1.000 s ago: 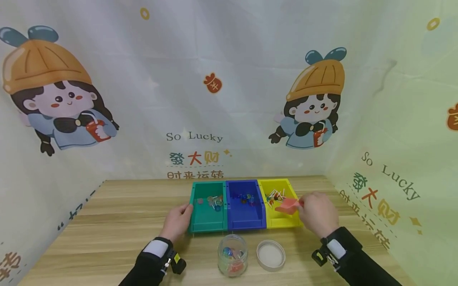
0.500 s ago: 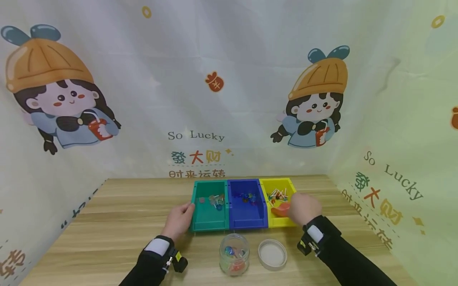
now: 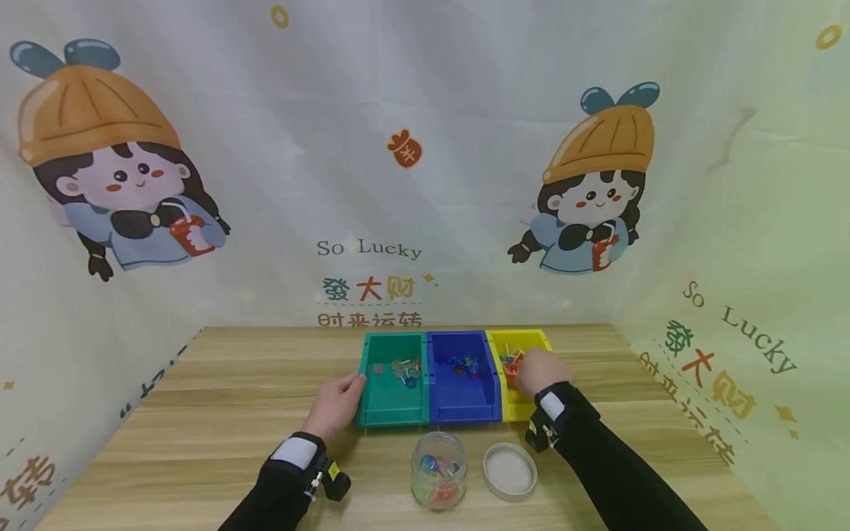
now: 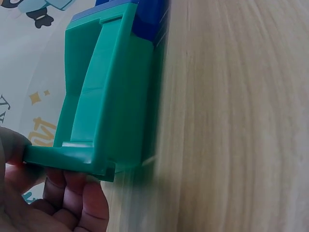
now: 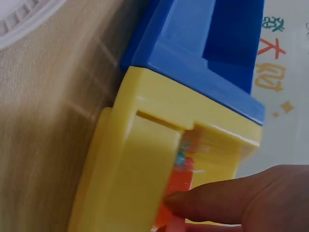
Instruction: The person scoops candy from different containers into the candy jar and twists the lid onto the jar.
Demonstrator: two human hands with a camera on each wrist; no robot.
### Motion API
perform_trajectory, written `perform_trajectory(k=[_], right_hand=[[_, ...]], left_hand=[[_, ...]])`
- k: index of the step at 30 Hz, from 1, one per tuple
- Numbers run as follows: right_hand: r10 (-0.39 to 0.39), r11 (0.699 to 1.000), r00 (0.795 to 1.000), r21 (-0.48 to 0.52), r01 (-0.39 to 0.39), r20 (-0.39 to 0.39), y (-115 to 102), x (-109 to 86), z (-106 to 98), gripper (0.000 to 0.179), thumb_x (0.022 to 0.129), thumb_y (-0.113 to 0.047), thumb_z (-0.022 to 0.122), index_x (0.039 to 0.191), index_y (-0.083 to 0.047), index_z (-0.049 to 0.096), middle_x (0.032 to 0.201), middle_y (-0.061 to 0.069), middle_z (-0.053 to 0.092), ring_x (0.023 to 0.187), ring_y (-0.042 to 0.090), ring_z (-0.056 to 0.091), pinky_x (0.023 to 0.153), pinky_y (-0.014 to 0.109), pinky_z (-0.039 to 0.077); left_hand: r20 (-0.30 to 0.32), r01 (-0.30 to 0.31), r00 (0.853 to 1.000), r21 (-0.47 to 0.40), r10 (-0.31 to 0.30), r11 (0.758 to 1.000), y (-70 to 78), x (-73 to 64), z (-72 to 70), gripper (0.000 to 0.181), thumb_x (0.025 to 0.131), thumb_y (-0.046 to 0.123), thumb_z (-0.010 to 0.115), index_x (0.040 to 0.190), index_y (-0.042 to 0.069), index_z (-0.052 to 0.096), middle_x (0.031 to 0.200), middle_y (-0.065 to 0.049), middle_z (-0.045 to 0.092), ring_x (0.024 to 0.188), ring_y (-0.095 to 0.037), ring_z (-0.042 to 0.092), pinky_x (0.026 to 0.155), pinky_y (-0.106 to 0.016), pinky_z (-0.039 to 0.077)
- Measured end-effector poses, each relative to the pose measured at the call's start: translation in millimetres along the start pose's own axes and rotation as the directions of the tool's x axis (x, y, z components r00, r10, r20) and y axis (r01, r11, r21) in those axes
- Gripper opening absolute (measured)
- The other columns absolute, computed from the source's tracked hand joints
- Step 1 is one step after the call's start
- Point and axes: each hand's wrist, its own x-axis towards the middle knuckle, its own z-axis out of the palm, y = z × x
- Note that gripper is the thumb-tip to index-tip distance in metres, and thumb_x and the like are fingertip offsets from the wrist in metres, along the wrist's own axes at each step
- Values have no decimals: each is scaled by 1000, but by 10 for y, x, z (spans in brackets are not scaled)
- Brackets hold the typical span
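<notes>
My left hand [image 3: 335,405] grips the left wall of the green bin [image 4: 123,96], thumb over the rim and fingers curled beneath it in the left wrist view. In the yellow bin [image 5: 130,169], my right hand [image 3: 541,371] pinches a small red scoop [image 5: 179,187] between thumb and fingers. The scoop's front is among small white-stemmed pieces [image 3: 511,354] with coloured heads. Most of the scoop is hidden by the hand in the head view. The blue bin [image 3: 465,398] sits between the green and yellow ones, joined side by side.
A clear open jar [image 3: 439,472] with coloured pieces inside stands in front of the bins. Beside it a round white lid [image 3: 510,472] lies on the wooden table [image 3: 252,383]. Small loose pieces lie in the green and blue bins. A printed cloth [image 3: 465,147] hangs behind.
My right hand has moved left and farther into the yellow bin, taking the red scoop from above its right side down to the pieces. The left hand keeps its grip on the green bin.
</notes>
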Motion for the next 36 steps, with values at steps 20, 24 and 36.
perform_trajectory(k=[20, 24, 36], right_hand=[[-72, 994, 997, -87, 69, -39, 82, 109, 174, 19, 99, -18, 74, 96, 0, 75, 81, 12, 69, 72, 30, 63, 69, 45, 58], [-113, 988, 991, -112, 105, -66, 71, 91, 171, 17, 99, -14, 72, 89, -1, 75, 82, 13, 72, 71, 29, 67, 68, 47, 62], [-169, 972, 977, -187, 143, -133, 92, 64, 234, 15, 101, -10, 69, 94, 0, 77, 87, 15, 78, 74, 28, 72, 68, 49, 65]], left_hand=[[38, 61, 997, -35, -60, 998, 9, 25, -11, 51, 116, 30, 48, 158, 1, 53, 160, -25, 55, 148, -41, 55, 117, -60, 50], [29, 50, 998, -42, -49, 998, -11, 22, -7, 49, 116, 28, 48, 155, 1, 57, 153, -26, 62, 133, -34, 63, 104, -49, 59], [28, 32, 999, -29, -32, 999, 1, 19, -11, 48, 115, 28, 49, 154, -1, 57, 157, -25, 57, 139, -38, 62, 108, -53, 58]])
